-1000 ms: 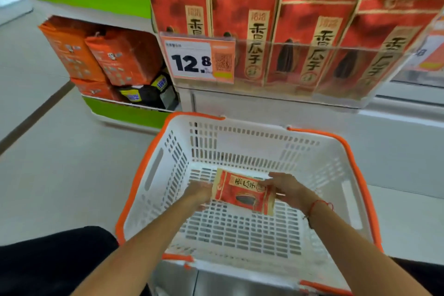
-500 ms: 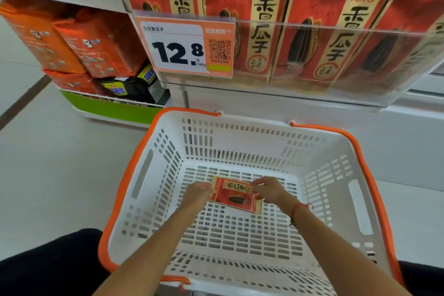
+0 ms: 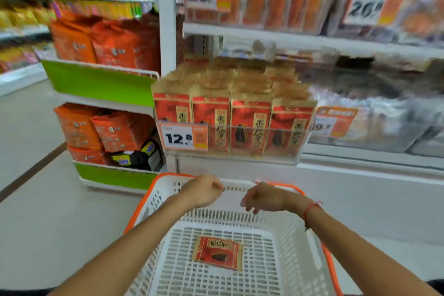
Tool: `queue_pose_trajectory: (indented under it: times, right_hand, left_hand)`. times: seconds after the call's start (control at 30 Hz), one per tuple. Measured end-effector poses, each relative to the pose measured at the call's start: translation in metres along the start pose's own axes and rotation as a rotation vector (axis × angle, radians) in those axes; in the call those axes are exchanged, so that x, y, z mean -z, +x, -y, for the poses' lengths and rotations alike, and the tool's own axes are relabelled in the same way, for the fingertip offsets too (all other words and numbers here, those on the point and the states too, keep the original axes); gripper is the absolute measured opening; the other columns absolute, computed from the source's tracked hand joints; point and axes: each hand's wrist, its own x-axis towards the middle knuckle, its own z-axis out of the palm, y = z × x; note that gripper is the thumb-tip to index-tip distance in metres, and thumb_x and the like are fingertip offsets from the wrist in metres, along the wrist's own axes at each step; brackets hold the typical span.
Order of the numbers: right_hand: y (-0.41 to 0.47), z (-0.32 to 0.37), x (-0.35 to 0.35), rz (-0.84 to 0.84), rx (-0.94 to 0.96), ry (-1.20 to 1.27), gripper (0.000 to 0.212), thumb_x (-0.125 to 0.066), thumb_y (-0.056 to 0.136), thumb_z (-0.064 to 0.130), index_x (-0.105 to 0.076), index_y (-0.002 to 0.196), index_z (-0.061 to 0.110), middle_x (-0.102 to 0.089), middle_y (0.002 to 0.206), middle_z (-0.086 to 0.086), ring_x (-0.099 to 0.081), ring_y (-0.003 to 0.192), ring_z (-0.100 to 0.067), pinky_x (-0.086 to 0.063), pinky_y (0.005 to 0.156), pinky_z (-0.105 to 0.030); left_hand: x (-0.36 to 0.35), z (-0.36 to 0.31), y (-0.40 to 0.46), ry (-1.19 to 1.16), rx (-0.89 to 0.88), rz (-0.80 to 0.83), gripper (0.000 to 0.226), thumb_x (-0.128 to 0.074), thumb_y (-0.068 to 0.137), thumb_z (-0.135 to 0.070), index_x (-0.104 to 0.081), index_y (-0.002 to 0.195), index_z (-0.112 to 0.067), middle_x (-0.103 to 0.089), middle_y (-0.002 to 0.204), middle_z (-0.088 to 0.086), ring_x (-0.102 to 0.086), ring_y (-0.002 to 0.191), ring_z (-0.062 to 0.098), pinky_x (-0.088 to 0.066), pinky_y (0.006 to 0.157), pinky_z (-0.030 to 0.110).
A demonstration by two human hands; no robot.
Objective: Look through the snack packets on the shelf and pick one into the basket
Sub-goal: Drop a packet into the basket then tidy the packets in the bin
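My left hand [image 3: 203, 191] is clenched on nothing, my right hand [image 3: 263, 197] hangs loose, empty. Below them, the packet [image 3: 218, 252] lies flat in the basket [image 3: 298, 243] (white, orange-rimmed) — shelf [image 3: 230, 155] just beyond.

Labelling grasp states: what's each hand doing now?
Left hand: fingers curled, holding nothing.
Right hand: loosely open, holding nothing.
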Motion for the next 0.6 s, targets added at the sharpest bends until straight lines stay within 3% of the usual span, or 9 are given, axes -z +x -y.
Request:
queue_pose_trajectory:
  times: [0.07, 0.13, 0.23, 0.37, 0.5, 0.6]
  right_hand:
    - [-0.032, 0.021, 0.026, -0.004, 0.018, -0.093, 0.033, -0.058, 0.096, 0.036, -0.07, 0.109, 0.008, -0.068, 0.102, -0.004, -0.064, 0.081, -0.01, -0.047, 0.063, -0.012]
    - [-0.06, 0.038, 0.048, -0.02, 0.052, -0.156, 0.035, -0.057, 0.095, 0.043, -0.07, 0.107, 0.012, -0.066, 0.096, 0.003, -0.062, 0.077, -0.005, -0.044, 0.059, -0.01]
    - [-0.097, 0.055, 0.081, -0.095, 0.125, -0.145, 0.025, -0.056, 0.097, 0.03, -0.069, 0.109, 0.011, -0.068, 0.1, -0.002, -0.064, 0.082, -0.009, -0.047, 0.062, -0.01]
    - [-0.129, 0.076, 0.114, -0.313, 0.268, 0.03, 0.017, -0.058, 0.096, 0.02, -0.072, 0.103, 0.011, -0.072, 0.091, -0.002, -0.065, 0.077, -0.007, -0.053, 0.071, -0.02]
    - [-0.131, 0.088, 0.144, -0.597, 0.311, 0.188, 0.012, -0.063, 0.093, 0.022, -0.071, 0.101, 0.017, -0.073, 0.08, 0.003, -0.068, 0.066, -0.006, -0.052, 0.063, -0.015]
    - [-0.117, 0.088, 0.164, -0.756, 0.3, 0.345, 0.008, -0.063, 0.093, 0.02, -0.07, 0.097, 0.02, -0.071, 0.073, 0.001, -0.065, 0.054, -0.002, -0.049, 0.052, -0.014]
  left_hand:
    - [0.026, -0.03, -0.013, 0.059, -0.092, 0.024, 0.023, -0.049, 0.1, -0.025, -0.065, 0.117, -0.024, -0.064, 0.121, -0.002, -0.062, 0.103, 0.02, -0.052, 0.088, 0.04]
    - [0.047, -0.057, -0.027, 0.085, -0.177, 0.014, 0.024, -0.049, 0.101, -0.024, -0.065, 0.119, -0.02, -0.063, 0.111, -0.005, -0.061, 0.097, 0.017, -0.051, 0.079, 0.032]
    - [0.074, -0.094, -0.046, 0.126, -0.283, -0.033, 0.026, -0.05, 0.101, -0.025, -0.065, 0.122, -0.021, -0.06, 0.107, -0.008, -0.055, 0.095, 0.008, -0.044, 0.081, 0.024]
    - [0.097, -0.13, -0.06, 0.143, -0.408, -0.156, 0.022, -0.055, 0.097, -0.03, -0.069, 0.114, -0.031, -0.065, 0.119, -0.013, -0.058, 0.109, 0.006, -0.047, 0.097, 0.034]
    - [0.113, -0.164, -0.05, 0.085, -0.462, -0.377, 0.018, -0.055, 0.096, -0.034, -0.069, 0.106, -0.039, -0.066, 0.116, -0.017, -0.058, 0.108, 0.004, -0.049, 0.096, 0.036]
    - [0.121, -0.18, -0.03, 0.082, -0.454, -0.542, 0.018, -0.053, 0.097, -0.032, -0.066, 0.105, -0.041, -0.067, 0.109, -0.017, -0.062, 0.101, 0.005, -0.054, 0.086, 0.035]
